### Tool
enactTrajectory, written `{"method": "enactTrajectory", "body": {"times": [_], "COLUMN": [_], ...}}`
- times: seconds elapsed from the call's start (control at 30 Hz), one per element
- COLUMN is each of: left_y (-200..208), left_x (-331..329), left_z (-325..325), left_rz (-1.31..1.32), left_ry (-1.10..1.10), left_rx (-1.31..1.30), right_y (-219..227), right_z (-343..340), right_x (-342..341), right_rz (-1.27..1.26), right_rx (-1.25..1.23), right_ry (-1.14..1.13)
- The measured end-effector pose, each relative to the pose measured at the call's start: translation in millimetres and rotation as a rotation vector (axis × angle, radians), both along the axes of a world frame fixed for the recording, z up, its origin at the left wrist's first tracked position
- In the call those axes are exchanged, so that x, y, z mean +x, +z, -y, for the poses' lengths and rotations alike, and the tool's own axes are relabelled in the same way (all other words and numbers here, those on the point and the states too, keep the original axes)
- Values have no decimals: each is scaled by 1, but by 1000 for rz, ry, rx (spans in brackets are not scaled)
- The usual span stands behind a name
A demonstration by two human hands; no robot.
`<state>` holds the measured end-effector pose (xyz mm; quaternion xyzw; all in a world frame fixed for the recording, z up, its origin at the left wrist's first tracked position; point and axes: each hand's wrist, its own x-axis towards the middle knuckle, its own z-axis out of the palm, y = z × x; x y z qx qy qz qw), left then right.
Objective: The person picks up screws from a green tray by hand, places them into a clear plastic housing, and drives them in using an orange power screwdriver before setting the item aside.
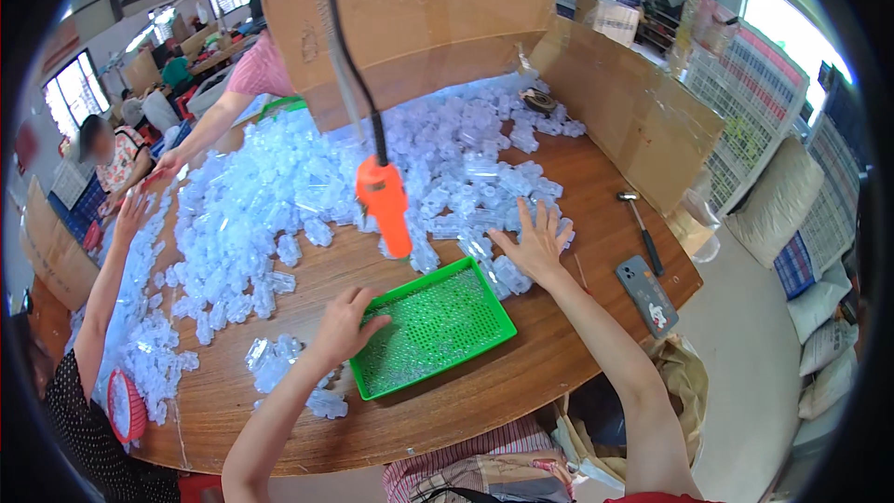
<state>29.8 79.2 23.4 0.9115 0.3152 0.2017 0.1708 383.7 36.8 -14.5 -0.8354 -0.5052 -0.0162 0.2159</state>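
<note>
A shallow green perforated plastic tray lies near the front of the wooden table, with many small clear pieces spread over its bottom. My left hand is at the tray's left rim, fingers curled and thumb lying inside the edge. Beyond the tray's far right corner, my right hand reaches into the heap of clear, bluish plastic pieces, its fingers spread and touching them. A smaller cluster of the same pieces sits left of the tray, beside my left forearm.
An orange lighter-like tool hangs on a black cord above the table. To the right lie a hammer and a phone. Cardboard panels wall the far side. Co-workers' arms reach in from the left, near a red basket.
</note>
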Motion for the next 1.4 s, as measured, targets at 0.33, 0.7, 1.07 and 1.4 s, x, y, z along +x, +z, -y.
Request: {"method": "enactTrajectory", "body": {"times": [0.33,0.7,1.07,1.4], "left_y": [-20,-15,-8,-74], "left_x": [15,12,7,-11], "left_z": [7,10,12,0], "left_rz": [223,163,119,159], "left_ry": [-129,-85,85,276], "left_rx": [-111,-89,17,-51], "right_y": [-12,-17,14,34], "right_z": [-64,-155,-132,-166], "right_x": [22,-79,93,2], "right_rz": [-20,-803,40,-481], "right_rx": [120,133,321,-195], "right_ry": [384,1078,-299,7]}}
